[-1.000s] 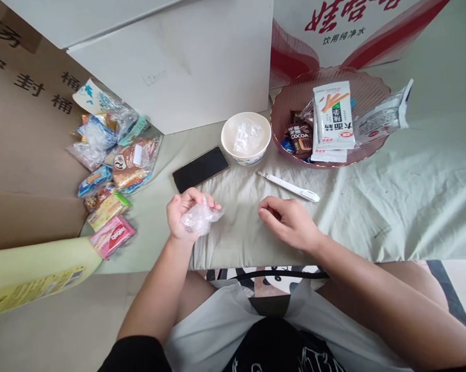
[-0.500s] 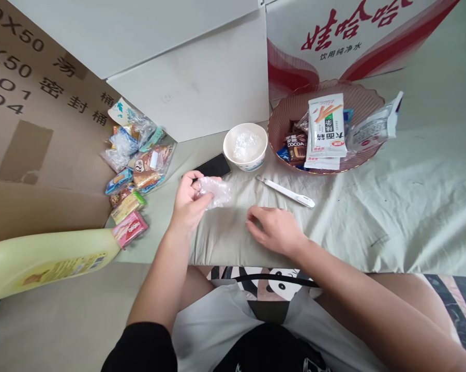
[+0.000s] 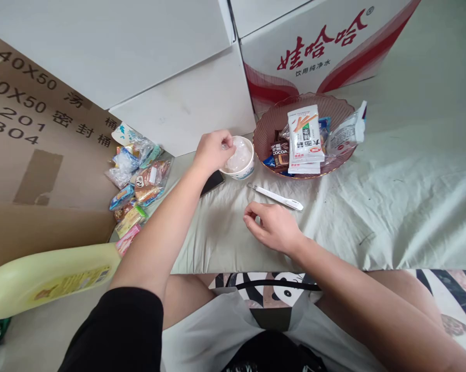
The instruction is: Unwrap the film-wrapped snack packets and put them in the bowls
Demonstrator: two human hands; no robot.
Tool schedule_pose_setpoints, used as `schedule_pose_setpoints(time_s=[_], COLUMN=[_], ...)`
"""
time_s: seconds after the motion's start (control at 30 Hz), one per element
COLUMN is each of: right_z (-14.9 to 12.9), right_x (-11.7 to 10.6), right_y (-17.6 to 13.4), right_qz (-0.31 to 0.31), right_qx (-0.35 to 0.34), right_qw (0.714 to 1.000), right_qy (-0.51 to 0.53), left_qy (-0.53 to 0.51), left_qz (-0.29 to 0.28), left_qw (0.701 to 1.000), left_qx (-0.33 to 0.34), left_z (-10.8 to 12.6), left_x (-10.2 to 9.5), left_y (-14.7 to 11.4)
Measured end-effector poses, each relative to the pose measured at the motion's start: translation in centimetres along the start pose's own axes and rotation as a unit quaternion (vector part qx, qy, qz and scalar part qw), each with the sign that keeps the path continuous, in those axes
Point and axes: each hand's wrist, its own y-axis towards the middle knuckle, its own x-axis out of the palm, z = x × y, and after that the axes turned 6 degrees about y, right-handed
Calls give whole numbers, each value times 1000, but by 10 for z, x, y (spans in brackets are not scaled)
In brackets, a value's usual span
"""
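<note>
A pale green cloth [image 3: 422, 206] covers the surface I am watching, running across the middle and up the right side of the frame. Large white boxes [image 3: 147, 36] fill my upper left and upper centre, with a brown carton [image 3: 23, 170] along the left edge and a red-lettered box [image 3: 310, 57] right of top centre. A yellow bottle [image 3: 19, 274] shows at lower left. Just in front of the lettering I have a pink glass bowl [image 3: 264, 126] loaded with snack packets, a white packet [image 3: 304, 137] uppermost. Left of centre, a heap of wrapped snacks [image 3: 151, 181] sits by the brown carton, partly behind the left forearm.

I see the left hand [image 3: 213, 151] above the frame's middle, at the rim of a paper bowl [image 3: 243, 174], its fingers bent over crumpled clear plastic [image 3: 240, 155]; whether they grip it I cannot tell from here. The right hand [image 3: 273, 226], below and right of centre, is loosely curled, with a slight gap between thumb and forefinger.

The paper bowl stands upright left of the glass bowl, the clear plastic inside it. A dark phone [image 3: 213, 182] peeks out beneath the left wrist, and a slim white knife [image 3: 277, 197] lies slantwise just above the right hand, apart from it
</note>
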Motion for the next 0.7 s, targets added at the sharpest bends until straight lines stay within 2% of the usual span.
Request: schedule_pose_setpoints(time_s=[0.17, 0.33, 0.37, 0.4, 0.43, 0.5, 0.57, 0.63, 0.7], right_z=[1, 3, 4, 5, 6, 10, 16, 24, 33], right_x=[-10, -21, -23, -24, -25, -26, -25, -22, -19], right_y=[1, 0, 0, 0, 0, 0, 0, 0, 1], right_qz=[26, 66, 75, 85, 93, 110, 132, 160, 175], right_qx=[-12, -7, -2, 1, 3, -1, -19, -48, -74], right_qw=[999, 997, 997, 996, 995, 994, 991, 984, 974], right_qy=[20, 37, 36, 33, 27, 13, -14, -65, -125], left_qy=[150, 241, 244, 237, 223, 181, 141, 130, 151], left_qz=[-83, -232, -243, -231, -192, -63, 51, 96, 96], left_qw=[985, 942, 938, 943, 956, 981, 988, 985, 978], left_qx=[34, 39, 31, 18, 3, -17, -27, -55, -107], left_z=[17, 31, 35, 39, 42, 41, 29, 2, -33], left_x=[9, 14, 12, 7, 1, -16, -33, -48, -57], left_y=[8, 12, 12, 10, 8, -4, -25, -55, -95])
